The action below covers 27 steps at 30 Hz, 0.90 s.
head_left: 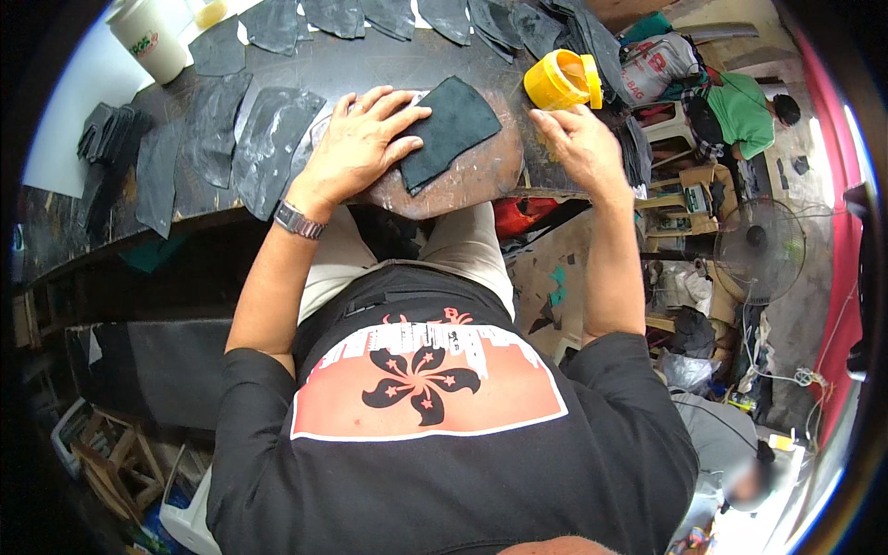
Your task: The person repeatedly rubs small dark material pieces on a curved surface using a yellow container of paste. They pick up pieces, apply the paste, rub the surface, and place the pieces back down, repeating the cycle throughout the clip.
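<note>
My left hand [368, 139] lies flat with its fingers spread, its fingertips and thumb at the left edge of a dark leather-like piece [453, 129]. That piece rests on a worn brown board [481, 176] at the near edge of the table. To the right, my right hand [585, 153] is closed, its fingers curled beside a yellow jar [560, 81]. Whatever those fingers hold, if anything, is hidden. The jar tilts, its mouth facing right, and a yellow ring shows at that end.
Similar dark pieces [273, 139] lie in rows along the left and far side of the dark table [342, 57]. A stack [113, 134] of them sits far left, near a white container [148, 42]. At right are a fan [760, 250], bags [659, 67] and two other people.
</note>
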Motion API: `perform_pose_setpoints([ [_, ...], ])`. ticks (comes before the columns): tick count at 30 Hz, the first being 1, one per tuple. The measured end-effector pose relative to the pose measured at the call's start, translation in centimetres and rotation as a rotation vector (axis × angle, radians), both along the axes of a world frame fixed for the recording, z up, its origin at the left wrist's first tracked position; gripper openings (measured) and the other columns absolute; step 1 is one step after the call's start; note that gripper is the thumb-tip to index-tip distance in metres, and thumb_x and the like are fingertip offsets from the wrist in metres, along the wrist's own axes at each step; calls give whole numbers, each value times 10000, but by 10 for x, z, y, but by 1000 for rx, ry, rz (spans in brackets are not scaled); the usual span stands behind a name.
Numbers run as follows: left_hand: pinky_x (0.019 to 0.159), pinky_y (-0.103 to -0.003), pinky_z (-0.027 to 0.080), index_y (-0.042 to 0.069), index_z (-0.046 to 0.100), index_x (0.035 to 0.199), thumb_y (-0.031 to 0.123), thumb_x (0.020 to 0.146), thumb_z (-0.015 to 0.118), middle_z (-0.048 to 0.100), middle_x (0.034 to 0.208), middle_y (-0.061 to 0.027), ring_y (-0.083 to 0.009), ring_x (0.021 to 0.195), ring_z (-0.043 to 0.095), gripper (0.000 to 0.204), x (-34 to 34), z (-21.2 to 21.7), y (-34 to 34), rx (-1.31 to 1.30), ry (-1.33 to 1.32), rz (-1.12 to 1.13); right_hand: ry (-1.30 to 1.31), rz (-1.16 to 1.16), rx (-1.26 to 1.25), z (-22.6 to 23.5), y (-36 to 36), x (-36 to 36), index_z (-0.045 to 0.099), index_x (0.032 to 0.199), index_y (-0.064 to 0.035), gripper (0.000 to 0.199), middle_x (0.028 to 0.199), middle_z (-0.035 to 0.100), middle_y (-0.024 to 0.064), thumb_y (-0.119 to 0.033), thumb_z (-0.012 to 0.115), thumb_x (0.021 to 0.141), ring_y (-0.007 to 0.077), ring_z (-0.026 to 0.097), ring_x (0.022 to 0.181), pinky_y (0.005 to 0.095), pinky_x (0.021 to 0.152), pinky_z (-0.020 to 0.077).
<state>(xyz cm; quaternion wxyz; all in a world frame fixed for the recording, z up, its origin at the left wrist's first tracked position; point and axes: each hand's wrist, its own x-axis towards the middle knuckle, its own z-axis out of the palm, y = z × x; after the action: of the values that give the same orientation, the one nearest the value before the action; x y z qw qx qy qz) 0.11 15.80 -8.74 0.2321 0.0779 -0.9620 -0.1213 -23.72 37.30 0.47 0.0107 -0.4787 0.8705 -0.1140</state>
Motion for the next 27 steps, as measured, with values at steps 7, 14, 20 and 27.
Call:
perform_pose_setpoints([
  [7, 1169, -452, 308, 221, 618, 1397, 327, 1022, 559, 540, 1472, -73, -286, 1421, 424, 395, 0, -2, -7, 73, -40, -12, -47, 102, 41, -83, -9, 31, 374, 1587, -292, 652, 1702, 162, 154, -637, 356, 1035, 399, 23, 1574, 709, 1182, -9],
  [14, 1147, -446, 357, 227, 636, 1374, 301, 1002, 601, 554, 1457, -57, -285, 1386, 474, 381, -1, -3, -14, 123, -6, -35, 64, 84, 22, -86, -11, 65, 296, 1612, -149, 834, 1694, 158, 194, -690, 411, 987, 415, 21, 1571, 736, 1165, -2],
  [20, 1143, -439, 365, 216, 647, 1356, 308, 992, 622, 562, 1449, -65, -287, 1380, 484, 376, 0, -5, -16, 161, 13, -34, 88, 225, 48, -81, -9, 83, 320, 1602, -135, 841, 1685, 188, 198, -700, 399, 984, 411, 46, 1570, 739, 1161, -2],
  [27, 1151, -445, 362, 222, 644, 1368, 303, 992, 623, 561, 1453, -77, -294, 1383, 481, 385, -1, -8, -21, 159, -2, -52, 240, 241, 114, -75, -20, 43, 323, 1607, -163, 871, 1696, 204, 130, -738, 407, 957, 364, 31, 1582, 717, 1180, -15],
])
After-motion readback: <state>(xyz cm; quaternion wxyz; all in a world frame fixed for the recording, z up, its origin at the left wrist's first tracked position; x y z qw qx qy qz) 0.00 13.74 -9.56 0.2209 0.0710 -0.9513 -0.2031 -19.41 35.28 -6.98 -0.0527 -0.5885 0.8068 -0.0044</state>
